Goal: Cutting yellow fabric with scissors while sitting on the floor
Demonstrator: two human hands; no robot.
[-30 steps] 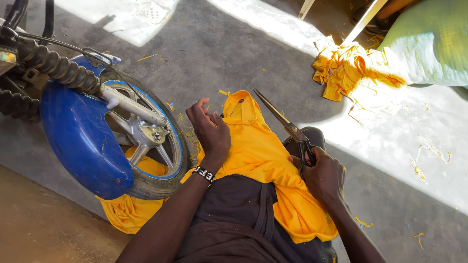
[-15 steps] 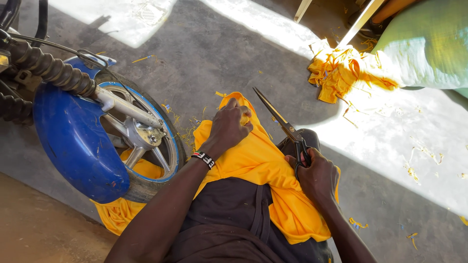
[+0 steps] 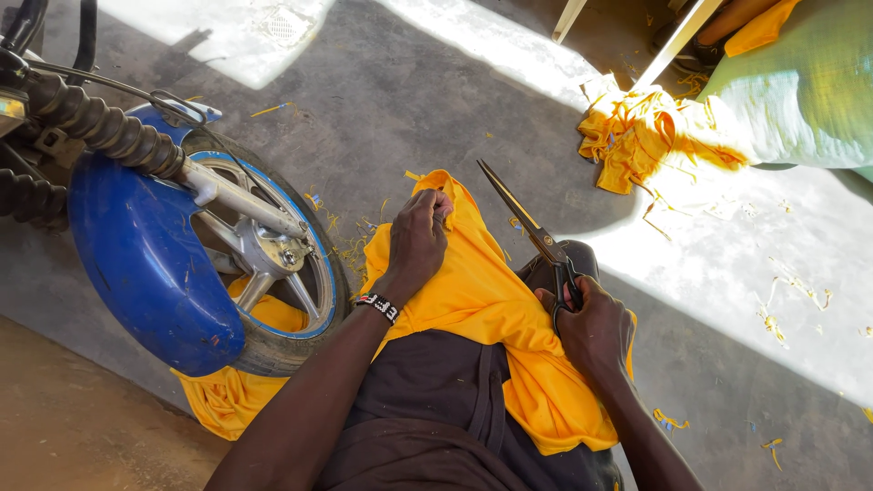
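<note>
With your left hand (image 3: 416,238) pinching the yellow cloth (image 3: 482,291) at its far edge beside the wheel (image 3: 273,264), pull it taut while your right hand (image 3: 591,332), fingers closed through the scissors (image 3: 536,238), lines up.

blue-fendered motorcycle wheel (image 3: 273,273), green sack (image 3: 800,91)

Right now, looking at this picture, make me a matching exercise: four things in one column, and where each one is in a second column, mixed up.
Things:
1. scissors
2. yellow cloth
3. blue mudguard
4. heap of yellow scraps

Places:
A. over the motorcycle wheel, far left
B. in the right hand, blades pointing away
C. on the ground at upper right, in sunlight
D. across the lap, its far edge gripped by the left hand

Pairs: 1-B, 2-D, 3-A, 4-C
</note>
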